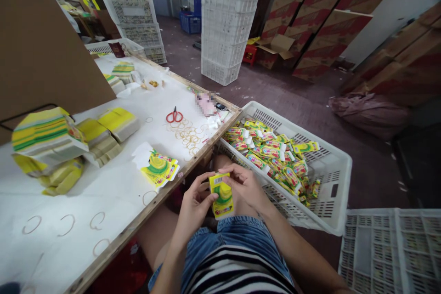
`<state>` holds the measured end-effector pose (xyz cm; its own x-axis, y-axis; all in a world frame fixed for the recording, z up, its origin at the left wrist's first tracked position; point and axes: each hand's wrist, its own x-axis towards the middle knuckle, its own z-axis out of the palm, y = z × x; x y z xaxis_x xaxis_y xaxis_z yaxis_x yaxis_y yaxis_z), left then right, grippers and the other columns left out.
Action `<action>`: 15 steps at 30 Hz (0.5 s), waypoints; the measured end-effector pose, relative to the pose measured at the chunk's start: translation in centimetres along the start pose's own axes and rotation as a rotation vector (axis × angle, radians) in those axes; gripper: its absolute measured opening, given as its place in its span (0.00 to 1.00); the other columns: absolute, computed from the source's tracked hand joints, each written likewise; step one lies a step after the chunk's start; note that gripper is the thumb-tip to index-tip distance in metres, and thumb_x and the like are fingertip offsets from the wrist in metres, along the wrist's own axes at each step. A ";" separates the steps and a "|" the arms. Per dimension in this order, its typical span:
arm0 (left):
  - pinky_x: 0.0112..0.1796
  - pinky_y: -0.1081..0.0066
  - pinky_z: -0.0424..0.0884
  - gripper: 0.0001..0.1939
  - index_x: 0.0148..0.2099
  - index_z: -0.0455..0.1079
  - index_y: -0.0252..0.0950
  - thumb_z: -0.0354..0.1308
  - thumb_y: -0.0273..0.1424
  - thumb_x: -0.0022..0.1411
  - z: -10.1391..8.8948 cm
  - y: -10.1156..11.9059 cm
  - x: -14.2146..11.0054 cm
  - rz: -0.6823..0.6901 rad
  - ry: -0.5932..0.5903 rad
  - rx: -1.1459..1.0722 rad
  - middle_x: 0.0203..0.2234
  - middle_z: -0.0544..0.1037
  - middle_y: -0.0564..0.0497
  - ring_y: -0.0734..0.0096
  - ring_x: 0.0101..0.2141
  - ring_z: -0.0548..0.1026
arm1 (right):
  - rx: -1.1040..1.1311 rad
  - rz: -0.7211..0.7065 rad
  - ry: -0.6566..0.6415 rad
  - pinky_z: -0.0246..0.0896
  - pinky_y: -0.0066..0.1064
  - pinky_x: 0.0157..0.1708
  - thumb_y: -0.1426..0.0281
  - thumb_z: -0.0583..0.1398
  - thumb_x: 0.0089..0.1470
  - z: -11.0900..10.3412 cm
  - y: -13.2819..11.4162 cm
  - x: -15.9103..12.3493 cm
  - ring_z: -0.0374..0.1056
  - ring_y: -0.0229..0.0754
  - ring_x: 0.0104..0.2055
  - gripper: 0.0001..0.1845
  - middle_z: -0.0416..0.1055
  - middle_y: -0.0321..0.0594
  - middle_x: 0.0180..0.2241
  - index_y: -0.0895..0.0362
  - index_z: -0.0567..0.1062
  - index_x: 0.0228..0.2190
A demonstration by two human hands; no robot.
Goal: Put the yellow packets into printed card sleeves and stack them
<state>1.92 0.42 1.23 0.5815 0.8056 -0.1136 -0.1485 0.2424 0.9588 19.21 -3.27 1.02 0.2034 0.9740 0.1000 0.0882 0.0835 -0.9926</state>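
Observation:
A small yellow and green printed carton (222, 197) is held above my lap, its barcode end uppermost. My left hand (197, 202) grips its left side, with the thumb across the front. At the top right edge, the fingers of my right hand (246, 186) press on the carton. On the table to the left lies a loose stack of flat cartons (159, 167) with the same print. To the right stands a white plastic crate (336, 202) holding many folded yellow cartons (275, 151).
Red-handled scissors (174, 115) and scattered rubber bands (188, 135) lie on the white-covered table (117, 197). Bundled carton stacks (51, 138) sit at the left. Tall stacked white crates (229, 23) stand beyond the table. Another crate (389, 248) is at lower right; cardboard boxes (310, 23) line the back.

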 end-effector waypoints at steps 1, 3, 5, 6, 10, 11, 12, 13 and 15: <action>0.40 0.65 0.76 0.24 0.53 0.67 0.38 0.65 0.33 0.54 0.2 -0.1 0.0 0.009 0.008 0.006 0.42 0.80 0.44 0.60 0.39 0.80 | 0.029 -0.001 0.015 0.68 0.34 0.38 0.58 0.63 0.52 0.4 0.2 -0.1 0.73 0.43 0.37 0.15 0.77 0.42 0.37 0.55 0.78 0.36; 0.42 0.65 0.75 0.20 0.51 0.70 0.37 0.63 0.34 0.57 0.6 -0.3 0.1 0.040 0.040 0.050 0.42 0.80 0.44 0.60 0.40 0.79 | 0.045 0.009 0.039 0.69 0.35 0.38 0.58 0.65 0.50 1.0 0.4 -0.4 0.73 0.44 0.37 0.14 0.78 0.42 0.36 0.55 0.79 0.34; 0.43 0.64 0.74 0.14 0.47 0.74 0.36 0.59 0.36 0.60 1.0 -0.5 0.3 0.076 0.077 0.129 0.42 0.80 0.43 0.59 0.42 0.79 | 0.011 0.012 0.038 0.69 0.36 0.37 0.60 0.65 0.51 0.9 0.4 -0.8 0.73 0.45 0.36 0.12 0.78 0.42 0.34 0.56 0.79 0.33; 0.45 0.63 0.74 0.13 0.45 0.75 0.35 0.58 0.36 0.61 1.1 -0.5 0.5 0.096 0.097 0.168 0.42 0.80 0.42 0.58 0.43 0.78 | -0.038 -0.004 0.052 0.69 0.36 0.37 0.61 0.64 0.52 0.4 0.2 -0.9 0.73 0.45 0.36 0.11 0.78 0.42 0.34 0.55 0.79 0.33; 0.51 0.60 0.70 0.18 0.53 0.70 0.36 0.54 0.37 0.63 0.0 -0.5 1.2 0.209 0.233 0.271 0.46 0.78 0.42 0.59 0.48 0.76 | -0.547 -0.178 0.503 0.65 0.44 0.43 0.64 0.58 0.57 -4.9 -0.7 -1.1 0.70 0.50 0.41 0.10 0.75 0.46 0.37 0.54 0.79 0.34; 0.53 0.59 0.68 0.20 0.56 0.67 0.37 0.55 0.37 0.63 -0.8 -0.3 1.4 0.253 0.304 0.316 0.49 0.77 0.42 0.59 0.51 0.74 | -0.710 -0.212 0.677 0.62 0.48 0.47 0.64 0.57 0.58 -6.5 -0.8 -1.1 0.68 0.52 0.44 0.11 0.74 0.48 0.39 0.55 0.78 0.35; 0.56 0.59 0.65 0.20 0.56 0.67 0.36 0.55 0.36 0.63 -1.7 -0.2 1.5 0.303 0.389 0.402 0.51 0.75 0.41 0.58 0.53 0.72 | -0.852 -0.223 0.791 0.58 0.51 0.50 0.65 0.57 0.57 -7.9 -0.9 -1.1 0.66 0.55 0.47 0.11 0.73 0.50 0.42 0.56 0.78 0.36; 0.57 0.58 0.63 0.20 0.55 0.68 0.37 0.55 0.36 0.62 -2.7 0.0 1.7 0.344 0.489 0.532 0.52 0.74 0.41 0.58 0.55 0.70 | -0.954 -0.223 0.848 0.56 0.53 0.52 0.65 0.57 0.57 -8.8 -0.8 -1.1 0.64 0.56 0.50 0.12 0.71 0.51 0.44 0.56 0.78 0.38; 0.60 0.55 0.58 0.19 0.54 0.68 0.37 0.55 0.37 0.62 -4.7 0.3 1.9 0.397 0.645 0.755 0.54 0.72 0.40 0.56 0.58 0.66 | -1.019 -0.216 0.788 0.55 0.54 0.52 0.65 0.58 0.57 -8.9 -0.1 -1.0 0.62 0.57 0.51 0.13 0.69 0.51 0.45 0.56 0.77 0.40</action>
<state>-0.77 4.55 0.12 0.0345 0.9406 0.3378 0.4281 -0.3193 0.8455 27.69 -6.09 1.61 0.5749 0.5478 0.6078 0.8146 -0.3128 -0.4885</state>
